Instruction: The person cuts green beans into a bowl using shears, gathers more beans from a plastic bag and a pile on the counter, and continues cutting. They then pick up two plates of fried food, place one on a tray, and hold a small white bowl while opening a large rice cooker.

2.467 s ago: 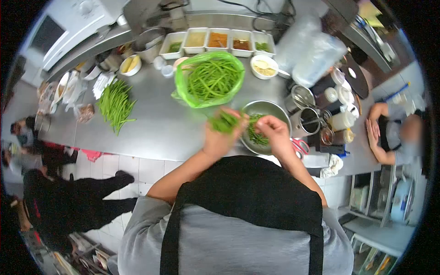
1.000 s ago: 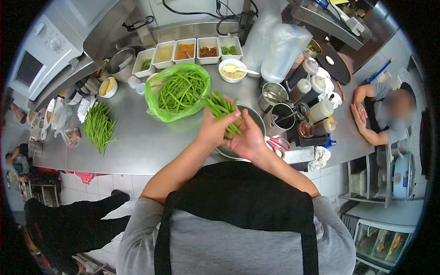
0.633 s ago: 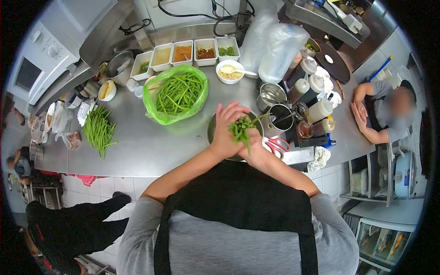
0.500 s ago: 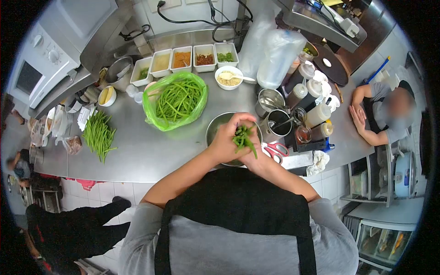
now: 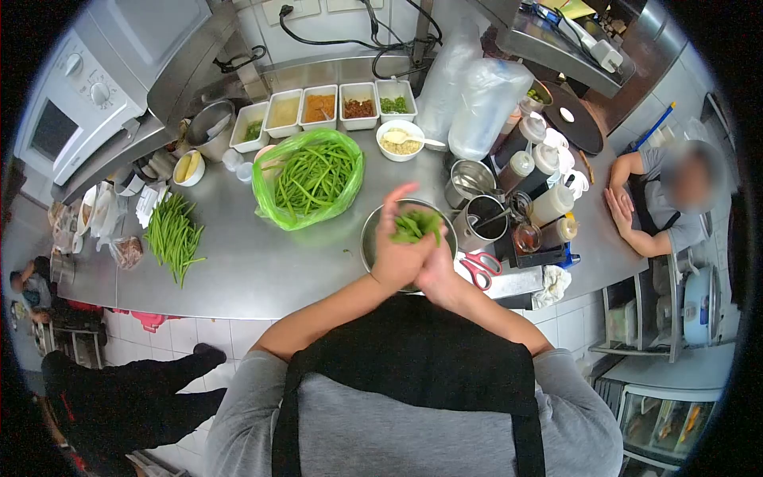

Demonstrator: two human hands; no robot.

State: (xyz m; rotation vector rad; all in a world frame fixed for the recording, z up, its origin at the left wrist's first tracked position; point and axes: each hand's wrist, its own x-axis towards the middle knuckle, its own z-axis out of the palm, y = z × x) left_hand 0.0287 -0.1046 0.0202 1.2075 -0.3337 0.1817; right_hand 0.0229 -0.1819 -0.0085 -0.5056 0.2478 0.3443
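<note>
My left hand (image 5: 397, 253) and my right hand (image 5: 435, 261) are pressed together over a metal bowl (image 5: 368, 238). Between them they hold a bunch of green bean pieces (image 5: 417, 226), which shows above my palms. One finger or thumb of the left hand points upward, blurred by motion. Most of the right hand's fingers are hidden. Up and left of the bowl, a green plastic bag (image 5: 268, 208) holds many long green beans (image 5: 318, 176). Another pile of green beans (image 5: 173, 236) lies on the steel counter (image 5: 262, 274) to the left.
Red-handled scissors (image 5: 482, 269) and a steel container (image 5: 482, 222) stand close right of the bowl. Sauce bottles (image 5: 551, 203) fill a rack beyond. White ingredient tubs (image 5: 321, 106) line the back. A co-worker (image 5: 636, 191) leans on the counter's right end.
My left hand has rolled from covering the bean pieces to standing beside them, its finger or thumb now raised. The bean pieces sit higher between my palms. The view has shifted slightly.
</note>
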